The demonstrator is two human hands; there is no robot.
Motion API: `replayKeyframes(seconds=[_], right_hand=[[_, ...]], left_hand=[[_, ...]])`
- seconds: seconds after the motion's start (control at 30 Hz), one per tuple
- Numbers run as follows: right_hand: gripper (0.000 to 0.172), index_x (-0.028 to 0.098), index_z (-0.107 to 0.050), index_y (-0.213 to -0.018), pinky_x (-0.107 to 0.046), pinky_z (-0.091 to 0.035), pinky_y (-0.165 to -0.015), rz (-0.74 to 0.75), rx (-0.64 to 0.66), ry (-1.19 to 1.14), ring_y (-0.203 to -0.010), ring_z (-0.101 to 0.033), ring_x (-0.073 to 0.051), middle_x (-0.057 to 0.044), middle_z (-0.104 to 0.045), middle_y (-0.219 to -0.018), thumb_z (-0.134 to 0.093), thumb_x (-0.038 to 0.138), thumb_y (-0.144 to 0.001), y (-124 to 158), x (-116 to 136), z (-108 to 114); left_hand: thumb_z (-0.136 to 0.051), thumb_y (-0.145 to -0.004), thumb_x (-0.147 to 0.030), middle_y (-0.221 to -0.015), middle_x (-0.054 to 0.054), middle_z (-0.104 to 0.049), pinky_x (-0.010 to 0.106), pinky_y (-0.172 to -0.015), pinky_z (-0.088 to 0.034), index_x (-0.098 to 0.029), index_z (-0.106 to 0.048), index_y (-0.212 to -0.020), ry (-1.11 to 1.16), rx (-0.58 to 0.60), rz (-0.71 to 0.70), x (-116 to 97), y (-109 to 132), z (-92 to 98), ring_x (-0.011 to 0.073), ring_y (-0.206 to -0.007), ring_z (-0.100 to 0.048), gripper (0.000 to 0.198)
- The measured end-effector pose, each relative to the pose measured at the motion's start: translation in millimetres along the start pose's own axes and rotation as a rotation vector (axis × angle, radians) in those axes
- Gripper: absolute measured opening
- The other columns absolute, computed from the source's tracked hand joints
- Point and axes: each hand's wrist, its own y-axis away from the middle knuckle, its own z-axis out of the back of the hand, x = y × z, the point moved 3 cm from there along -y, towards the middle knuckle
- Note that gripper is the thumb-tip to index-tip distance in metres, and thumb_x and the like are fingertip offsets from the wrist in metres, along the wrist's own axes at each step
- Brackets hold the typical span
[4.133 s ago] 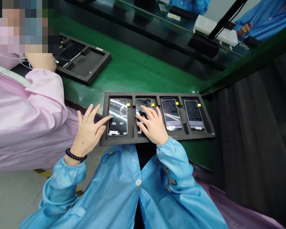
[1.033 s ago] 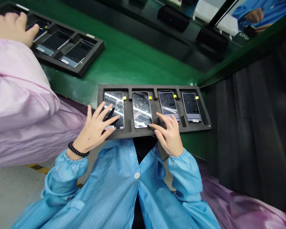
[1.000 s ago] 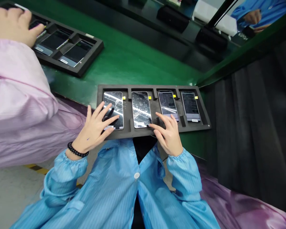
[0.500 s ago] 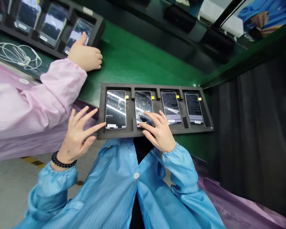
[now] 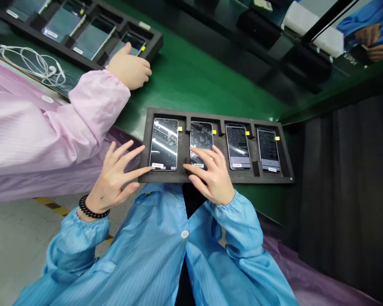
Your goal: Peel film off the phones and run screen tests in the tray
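A black foam tray (image 5: 210, 176) lies on the green belt (image 5: 191, 80) in front of me, with several phones in a row in its slots. My left hand (image 5: 116, 178) hovers with spread fingers just left of the tray, its fingertips near the bottom corner of the first phone (image 5: 164, 143). My right hand (image 5: 209, 174) rests with fingers apart on the lower part of the second phone (image 5: 201, 138). The two phones on the right (image 5: 238, 145) show lit text screens. Yellow tabs sit by each phone's top corner.
A co-worker in a pink sleeve (image 5: 57, 114) reaches across at the left, a hand (image 5: 129, 70) on a second black tray (image 5: 92, 36) of phones. White earphone cable (image 5: 32, 63) lies at the far left. A dark curtain (image 5: 341, 178) stands to the right.
My right hand has moved from the third phone's bottom onto the second phone. My left hand has come off the first phone to its left. The co-worker's hand has slid a second tray closer.
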Motion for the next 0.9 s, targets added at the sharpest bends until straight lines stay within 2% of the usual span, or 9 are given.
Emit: replayKeyframes(seconds=[0.1, 0.2, 0.27, 0.4, 0.57, 0.67, 0.83, 0.9], right_hand=[[0.036, 0.024, -0.075, -0.115, -0.055, -0.028, -0.122, 0.079, 0.081, -0.013, -0.132, -0.052, -0.025, -0.011, -0.056, -0.148, -0.045, 0.041, -0.104, -11.6, 10.8, -11.6], [0.037, 0.024, -0.075, -0.113, -0.056, -0.025, -0.124, 0.070, 0.136, -0.020, -0.135, -0.050, -0.026, -0.011, -0.055, -0.150, -0.044, 0.043, -0.104, -20.5, 15.7, -22.4], [0.037, 0.025, -0.072, -0.121, -0.057, -0.022, -0.125, 0.081, 0.172, -0.023, -0.137, -0.048, -0.026, -0.010, -0.051, -0.154, -0.045, 0.044, -0.103, -24.9, 18.8, -28.1], [0.038, 0.025, -0.070, -0.124, -0.058, -0.024, -0.124, 0.124, 0.225, -0.041, -0.137, -0.048, -0.026, -0.010, -0.049, -0.155, -0.043, 0.044, -0.104, -28.8, 21.8, -31.4], [0.039, 0.024, -0.067, -0.129, -0.054, -0.027, -0.124, -0.003, 0.120, -0.043, -0.136, -0.048, -0.026, -0.009, -0.051, -0.153, -0.041, 0.039, -0.105, -18.9, 4.5, -12.0], [0.038, 0.024, -0.069, -0.126, -0.053, -0.030, -0.123, -0.081, 0.064, -0.035, -0.134, -0.050, -0.025, -0.009, -0.053, -0.151, -0.040, 0.036, -0.105, -5.8, -9.7, 0.3], [0.037, 0.025, -0.077, -0.106, -0.056, -0.033, -0.120, -0.167, -0.086, -0.025, -0.129, -0.054, -0.026, -0.008, -0.058, -0.144, -0.040, 0.031, -0.104, 20.7, -25.4, 14.2], [0.037, 0.027, -0.078, -0.102, -0.057, -0.034, -0.119, -0.198, -0.106, -0.012, -0.128, -0.054, -0.027, -0.006, -0.059, -0.143, -0.042, 0.031, -0.104, 29.7, -27.5, 16.3]], left_hand=[[-0.034, -0.102, -0.044, -0.163, 0.003, -0.035, 0.064, -0.126, -0.013, -0.031, -0.072, -0.121, 0.013, 0.026, 0.022, -0.5, 0.3, -4.1, 0.0327, -0.153, -0.027, 0.044], [-0.033, -0.102, -0.047, -0.163, 0.004, -0.034, 0.066, -0.125, -0.013, -0.032, -0.069, -0.127, -0.005, 0.067, 0.053, -0.3, 0.8, -7.6, 0.0337, -0.154, -0.025, 0.046], [-0.034, -0.101, -0.049, -0.163, 0.005, -0.034, 0.066, -0.125, -0.012, -0.032, -0.068, -0.129, -0.011, 0.095, 0.069, -0.4, 0.4, -9.6, 0.0341, -0.154, -0.024, 0.047], [-0.035, -0.101, -0.052, -0.164, 0.005, -0.032, 0.066, -0.125, -0.011, -0.033, -0.067, -0.130, 0.005, 0.101, 0.075, -1.8, -1.9, -10.5, 0.0346, -0.154, -0.024, 0.048], [-0.030, -0.101, -0.056, -0.166, 0.007, -0.026, 0.064, -0.126, -0.009, -0.032, -0.047, -0.150, 0.012, 0.068, 0.068, -2.7, -1.9, -8.0, 0.0350, -0.155, -0.022, 0.058], [-0.029, -0.101, -0.054, -0.166, 0.005, -0.026, 0.064, -0.126, -0.009, -0.035, -0.047, -0.150, 0.013, 0.060, 0.052, -2.3, -0.9, -7.8, 0.0345, -0.155, -0.023, 0.055], [-0.020, -0.102, -0.058, -0.164, 0.008, -0.029, 0.061, -0.127, -0.012, -0.031, -0.045, -0.151, 0.017, 0.024, 0.067, -1.5, -1.5, -8.0, 0.0333, -0.154, -0.024, 0.061], [-0.018, -0.102, -0.059, -0.164, 0.010, -0.030, 0.060, -0.128, -0.012, -0.029, -0.045, -0.150, 0.030, -0.004, 0.074, -3.3, -3.0, -7.1, 0.0330, -0.153, -0.025, 0.063]])
